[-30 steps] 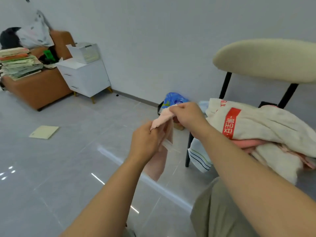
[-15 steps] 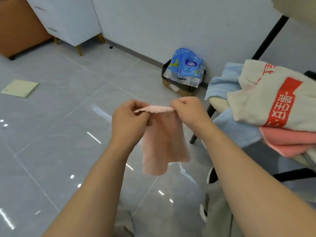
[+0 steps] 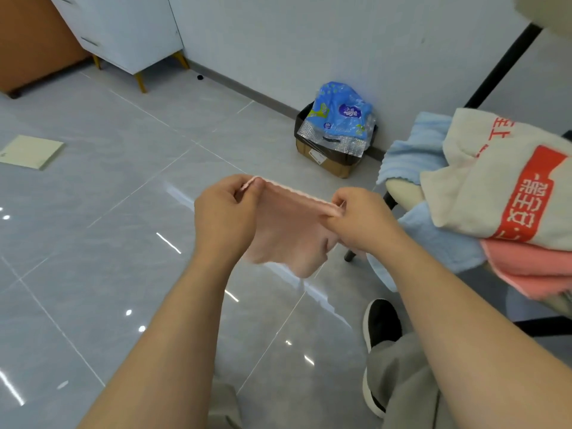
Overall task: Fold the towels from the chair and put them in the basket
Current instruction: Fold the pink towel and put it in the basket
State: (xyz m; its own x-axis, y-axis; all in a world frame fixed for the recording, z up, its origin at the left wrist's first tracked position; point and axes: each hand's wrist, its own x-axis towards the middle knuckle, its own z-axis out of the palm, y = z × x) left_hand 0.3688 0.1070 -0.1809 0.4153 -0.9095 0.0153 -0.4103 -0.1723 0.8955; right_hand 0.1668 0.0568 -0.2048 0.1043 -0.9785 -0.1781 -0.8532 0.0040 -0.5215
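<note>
A small pale pink towel [image 3: 289,233] hangs in the air over the floor, stretched by its top edge. My left hand [image 3: 227,216] pinches its left corner and my right hand [image 3: 360,219] pinches its right corner. To the right stands the chair [image 3: 402,188] with a pile on its seat: a cream towel with a red label [image 3: 501,181], a light blue towel [image 3: 414,150] and a coral towel [image 3: 532,267]. No basket is in view.
A cardboard box with a blue plastic pack [image 3: 337,131] sits by the wall. A white cabinet [image 3: 123,26] stands at the back left. A pale green sheet [image 3: 31,151] lies on the tiled floor. My black shoe [image 3: 380,323] is below the chair.
My hands have moved apart, spreading the pink towel's top edge wider. The view has tilted further down toward the floor.
</note>
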